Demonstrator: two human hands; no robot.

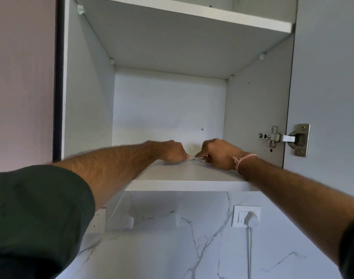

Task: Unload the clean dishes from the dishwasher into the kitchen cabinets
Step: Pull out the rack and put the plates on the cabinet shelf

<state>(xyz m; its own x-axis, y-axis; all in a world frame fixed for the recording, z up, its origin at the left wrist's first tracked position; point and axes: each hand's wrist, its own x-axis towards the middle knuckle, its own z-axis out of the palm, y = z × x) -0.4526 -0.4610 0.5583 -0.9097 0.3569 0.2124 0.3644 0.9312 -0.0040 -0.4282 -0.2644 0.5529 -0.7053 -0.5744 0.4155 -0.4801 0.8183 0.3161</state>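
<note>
We look up into an open white cabinet [87,97], both bare arms reaching forward to its lower shelf [188,176] near the middle of the view

The left hand [170,151] comes in from 8 o'clock and the right hand [218,153] from 4 o'clock. They meet just above the shelf, knuckles up, with a small gap between them. Across that gap runs a thin, pale flat item [195,157], seen edge-on, low over the shelf or resting on it; we cannot tell which, nor what kind of dish it is. The fingers [184,155] of each hand are curled and pinch one end of the flat item, the left hand at its left end, the right hand at its right end

A pink band [243,159] circles the right wrist. A dark green sleeve [31,218] fills the 8 o'clock corner

At 12 o'clock an upper shelf [192,15] spans the cabinet. At 3 o'clock a metal hinge [285,137] joins the cabinet side to the opened door [329,77]. Below the lower shelf, from 5 to 7 o'clock, a white marble-veined wall [172,248] carries a wall socket [239,216] at 5 o'clock with a white plug [251,219] in it, its cord hanging straight down
</note>
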